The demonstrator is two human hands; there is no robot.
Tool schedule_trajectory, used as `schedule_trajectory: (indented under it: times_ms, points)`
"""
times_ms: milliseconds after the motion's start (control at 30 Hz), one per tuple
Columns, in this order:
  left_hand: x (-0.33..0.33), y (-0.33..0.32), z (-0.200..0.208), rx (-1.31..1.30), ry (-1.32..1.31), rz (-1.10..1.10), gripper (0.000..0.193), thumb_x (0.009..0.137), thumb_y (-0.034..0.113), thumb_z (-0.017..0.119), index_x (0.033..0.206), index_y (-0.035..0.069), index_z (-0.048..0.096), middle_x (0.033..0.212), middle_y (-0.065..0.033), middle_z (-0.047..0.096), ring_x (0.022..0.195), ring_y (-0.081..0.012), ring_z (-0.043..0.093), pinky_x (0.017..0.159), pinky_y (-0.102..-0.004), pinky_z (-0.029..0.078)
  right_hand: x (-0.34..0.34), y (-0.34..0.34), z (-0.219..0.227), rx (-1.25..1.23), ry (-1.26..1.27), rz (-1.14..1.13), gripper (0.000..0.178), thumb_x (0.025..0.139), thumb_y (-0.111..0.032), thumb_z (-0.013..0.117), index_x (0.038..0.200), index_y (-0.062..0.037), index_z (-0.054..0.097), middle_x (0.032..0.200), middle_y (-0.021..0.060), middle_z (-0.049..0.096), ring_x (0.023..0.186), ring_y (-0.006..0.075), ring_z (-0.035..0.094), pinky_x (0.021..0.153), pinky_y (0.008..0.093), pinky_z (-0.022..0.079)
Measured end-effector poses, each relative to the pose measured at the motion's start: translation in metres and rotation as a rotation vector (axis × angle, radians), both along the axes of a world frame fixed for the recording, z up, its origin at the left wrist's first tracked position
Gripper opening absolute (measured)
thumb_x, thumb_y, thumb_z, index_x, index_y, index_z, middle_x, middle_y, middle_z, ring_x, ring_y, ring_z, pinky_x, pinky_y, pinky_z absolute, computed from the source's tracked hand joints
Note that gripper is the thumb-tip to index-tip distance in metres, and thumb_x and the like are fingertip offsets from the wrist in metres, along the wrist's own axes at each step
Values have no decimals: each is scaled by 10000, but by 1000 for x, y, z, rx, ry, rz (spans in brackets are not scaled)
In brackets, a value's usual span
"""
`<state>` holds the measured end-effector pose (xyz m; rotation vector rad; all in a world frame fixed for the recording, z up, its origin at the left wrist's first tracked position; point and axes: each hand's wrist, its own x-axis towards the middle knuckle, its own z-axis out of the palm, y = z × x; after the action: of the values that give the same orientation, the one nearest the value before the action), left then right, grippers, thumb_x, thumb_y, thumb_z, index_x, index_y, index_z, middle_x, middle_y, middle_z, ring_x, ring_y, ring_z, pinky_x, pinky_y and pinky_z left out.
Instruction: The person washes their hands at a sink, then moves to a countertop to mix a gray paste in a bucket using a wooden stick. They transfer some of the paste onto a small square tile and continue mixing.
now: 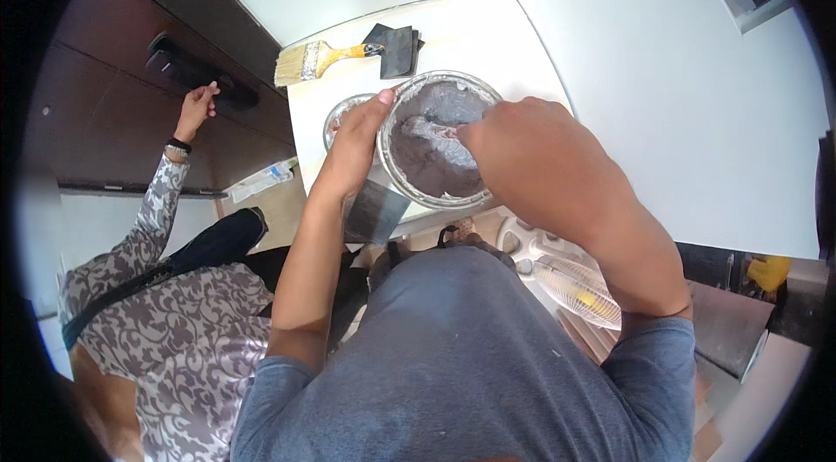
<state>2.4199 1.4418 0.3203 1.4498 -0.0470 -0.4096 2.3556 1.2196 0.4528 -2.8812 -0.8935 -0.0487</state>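
In the upper middle of the frame, a stubby stirring tool thickly coated in pale paste (431, 128) lies just left of the curled fingers of the right hand (518, 144). Its long axis runs nearly sideways across the picture, tipped slightly toward the upper left, with its visible end in the grey-brown, creamy paste (427, 163). The right hand is nearer to it and appears closed around its handle, though the knuckles hide the grip itself.

The paste sits inside a round, pale-rimmed tub (435, 200), its surface smeared into ridges and glossy lighter patches, with dried crust on the rim. The left hand (353, 144) meets the tub's left side, its thumb along the rim; the other fingers are out of sight, so I cannot tell how far they wrap.

Partly behind the left hand stands a smaller round container with a smeared rim (334, 121). Above, on the cream, flat tabletop (475, 26), lie a wide paintbrush with pale bristles and a yellow handle (326, 60) and some thin, dark, square-cornered plates (399, 53). Below the left wrist is a smooth grey flat sheet (376, 212).
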Motion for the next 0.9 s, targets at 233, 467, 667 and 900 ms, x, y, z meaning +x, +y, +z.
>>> schedule_trajectory:
  times_ms: [233,467,667,900]
  points:
    - [-4,-6,-7,-70,122,146,651,1057,497,542,1372,-70,594,1320,-192,655,1196,-232,616,1059,-346,460,23,7,-34,-59,217,-6,187,904,-101,580,871,-26,748,841,176,729,824,344,727,769,451,580]
    - [-10,-6,-6,-67,61,150,655,1036,494,585,1329,-91,600,1260,-199,666,1155,-238,635,1023,-361,493,30,-10,-23,-139,273,58,198,882,-87,579,834,-28,762,845,178,735,845,350,733,767,459,583]
    - [-13,-15,-8,-75,41,194,675,1031,510,595,1330,-94,591,1246,-202,670,1113,-230,662,971,-353,543,26,-38,-12,0,-28,218,201,867,-54,576,878,-17,773,897,205,750,864,373,743,787,474,586]
    - [-10,-15,-11,-59,37,208,717,1022,519,608,1352,-116,558,1278,-222,652,1159,-242,654,1006,-363,537,46,-4,-51,-284,231,220,225,889,-108,591,962,-33,789,954,184,766,917,337,753,813,440,598]
